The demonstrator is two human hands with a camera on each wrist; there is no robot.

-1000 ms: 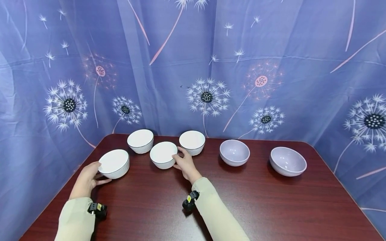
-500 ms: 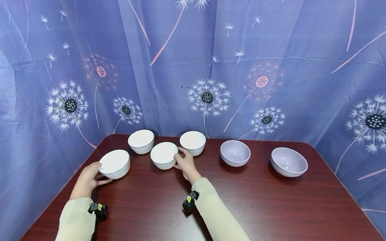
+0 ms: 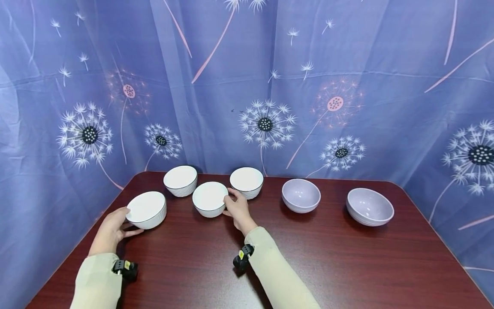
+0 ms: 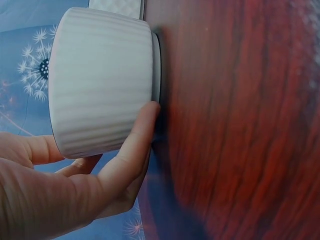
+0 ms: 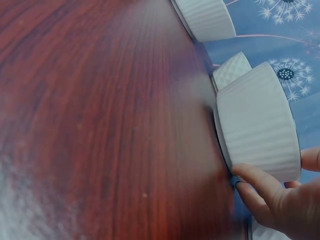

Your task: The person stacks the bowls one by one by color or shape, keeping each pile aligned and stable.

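At the left of the table, my left hand (image 3: 109, 229) grips the near-left side of a white ribbed bowl (image 3: 146, 210). In the left wrist view, one fingertip sits at the foot of this bowl (image 4: 102, 82), and another digit is up at its rim. My right hand (image 3: 238, 213) holds the right side of a second white ribbed bowl (image 3: 209, 200) with a thin dark rim. The right wrist view has fingers at the foot and the rim of that bowl (image 5: 257, 125). Both bowls are upright, close over the wood. Parts of both hands' fingers are hidden behind the bowls.
Two white bowls with a diamond pattern, one at back left (image 3: 180, 182) and one at back centre (image 3: 246, 183), stand behind the held ones. Two lavender bowls, one nearer (image 3: 301, 196) and one farther right (image 3: 369, 207), rest on the reddish-brown table (image 3: 347, 266). A blue dandelion-print curtain (image 3: 216, 107) hangs behind.
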